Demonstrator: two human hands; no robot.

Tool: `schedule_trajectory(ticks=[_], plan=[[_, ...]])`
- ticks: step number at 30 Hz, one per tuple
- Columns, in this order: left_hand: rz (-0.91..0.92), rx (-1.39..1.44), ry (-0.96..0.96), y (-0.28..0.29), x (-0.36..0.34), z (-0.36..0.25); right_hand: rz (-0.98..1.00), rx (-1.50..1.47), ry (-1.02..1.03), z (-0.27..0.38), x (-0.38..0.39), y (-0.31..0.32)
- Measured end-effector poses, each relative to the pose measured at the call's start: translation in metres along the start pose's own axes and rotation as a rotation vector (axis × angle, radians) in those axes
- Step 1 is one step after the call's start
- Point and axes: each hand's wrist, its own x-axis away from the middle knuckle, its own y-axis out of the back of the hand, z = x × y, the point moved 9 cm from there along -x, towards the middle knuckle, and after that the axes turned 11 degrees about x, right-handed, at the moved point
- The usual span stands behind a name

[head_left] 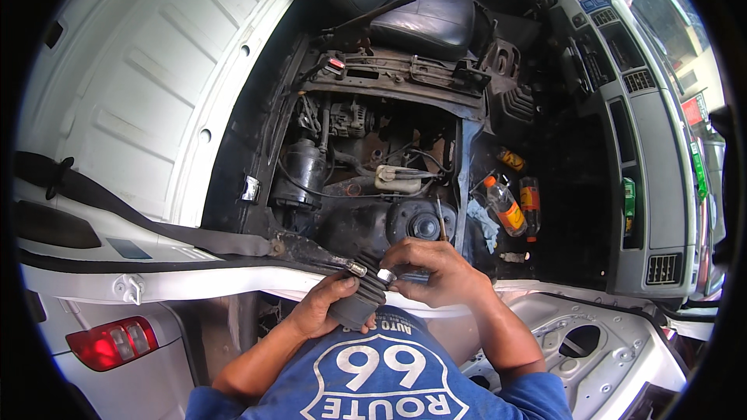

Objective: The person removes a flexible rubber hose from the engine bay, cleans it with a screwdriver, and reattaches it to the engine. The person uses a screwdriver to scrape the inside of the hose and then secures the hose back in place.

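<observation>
I had the left hand (317,309) closed round a ribbed black part (359,305), near, by the blue shirt (381,376); at its right side, the right hand (437,271) pinched a silver piece (386,274). Farther right, bottles (510,215) lay on the floor (576,194).

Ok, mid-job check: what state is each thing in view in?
Black ribbed flexible boot: held in left hand.
Small silver metal cylinder: pinched by right hand.
Dark metal engine compartment: uncovered.
Orange-capped clear plastic bottle: capped, lying.
Pale-blue thin cloth-like item: crumpled.
White metal door: open.
Red-and-clear plastic tail light: apparently unlit.
</observation>
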Motion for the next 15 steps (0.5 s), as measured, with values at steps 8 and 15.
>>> schedule_trajectory(ticks=[8,15], plan=[[-0.173,-0.771,-0.468,-0.009,0.006,-0.041,-0.057,-0.014,-0.103,-0.005,0.006,-0.009],[-0.438,-1.511,-0.814,-0.033,0.021,-0.063,-0.220,0.325,-0.063,0.016,0.004,-0.017]])
